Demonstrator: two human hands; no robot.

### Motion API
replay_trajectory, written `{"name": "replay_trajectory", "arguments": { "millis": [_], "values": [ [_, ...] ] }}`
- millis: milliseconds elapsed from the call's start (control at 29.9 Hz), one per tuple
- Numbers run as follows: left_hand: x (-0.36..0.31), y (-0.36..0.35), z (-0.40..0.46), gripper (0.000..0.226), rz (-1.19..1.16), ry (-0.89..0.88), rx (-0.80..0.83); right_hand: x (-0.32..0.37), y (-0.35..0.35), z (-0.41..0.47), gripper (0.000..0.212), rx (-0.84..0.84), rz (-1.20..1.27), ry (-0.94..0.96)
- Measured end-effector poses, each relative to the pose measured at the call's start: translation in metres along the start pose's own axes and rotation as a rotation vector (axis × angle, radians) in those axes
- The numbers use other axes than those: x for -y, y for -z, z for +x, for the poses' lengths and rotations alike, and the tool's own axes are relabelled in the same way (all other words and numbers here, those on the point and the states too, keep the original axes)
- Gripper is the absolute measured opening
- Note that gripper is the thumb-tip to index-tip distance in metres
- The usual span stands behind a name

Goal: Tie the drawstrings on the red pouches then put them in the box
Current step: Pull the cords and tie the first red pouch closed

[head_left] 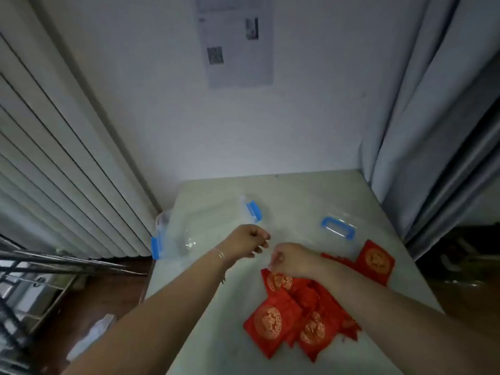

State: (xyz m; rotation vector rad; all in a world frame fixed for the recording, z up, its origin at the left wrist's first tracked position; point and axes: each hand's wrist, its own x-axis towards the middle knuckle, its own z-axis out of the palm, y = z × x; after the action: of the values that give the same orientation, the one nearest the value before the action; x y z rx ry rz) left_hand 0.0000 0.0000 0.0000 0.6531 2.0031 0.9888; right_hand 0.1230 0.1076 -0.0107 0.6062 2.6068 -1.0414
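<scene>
Head view: drawstrings indiscernible between hands (267, 253) above red pouches (297, 312).

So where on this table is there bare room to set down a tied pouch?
Bare table runs along the far wall edge, and the near-left corner beside the left forearm is bare. The clear box fills the far left, its lid lies far right, and the red pouches crowd the near right.

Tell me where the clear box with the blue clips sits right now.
In the head view the clear box sits at the table's far left corner, just beyond the left hand, with its lid lying apart to the right.
</scene>
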Motion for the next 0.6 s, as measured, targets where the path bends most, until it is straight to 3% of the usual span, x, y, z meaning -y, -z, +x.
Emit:
{"name": "replay_trajectory", "arguments": {
  "millis": [100,201,267,368,602],
  "values": [
    [0.046,-0.021,0.023,0.016,0.053,0.03,0.02,-0.026,-0.037,0.025,0.045,0.092,-0.496,-0.077],
    [0.097,-0.045,0.056,0.011,0.153,0.001,0.059,-0.047,-0.067,0.047,0.057,0.242,-0.62,-0.164],
    [0.118,-0.054,0.072,0.012,0.181,-0.022,0.11,-0.053,-0.075,0.059,0.056,0.319,-0.614,-0.177],
    [0.141,-0.062,0.089,0.017,0.124,-0.07,0.122,-0.065,-0.083,0.073,0.036,0.336,-0.545,-0.113],
    [0.148,-0.065,0.094,0.03,0.264,-0.311,0.141,-0.086,-0.09,0.086,0.043,0.203,-0.322,0.042]
  ]
}}
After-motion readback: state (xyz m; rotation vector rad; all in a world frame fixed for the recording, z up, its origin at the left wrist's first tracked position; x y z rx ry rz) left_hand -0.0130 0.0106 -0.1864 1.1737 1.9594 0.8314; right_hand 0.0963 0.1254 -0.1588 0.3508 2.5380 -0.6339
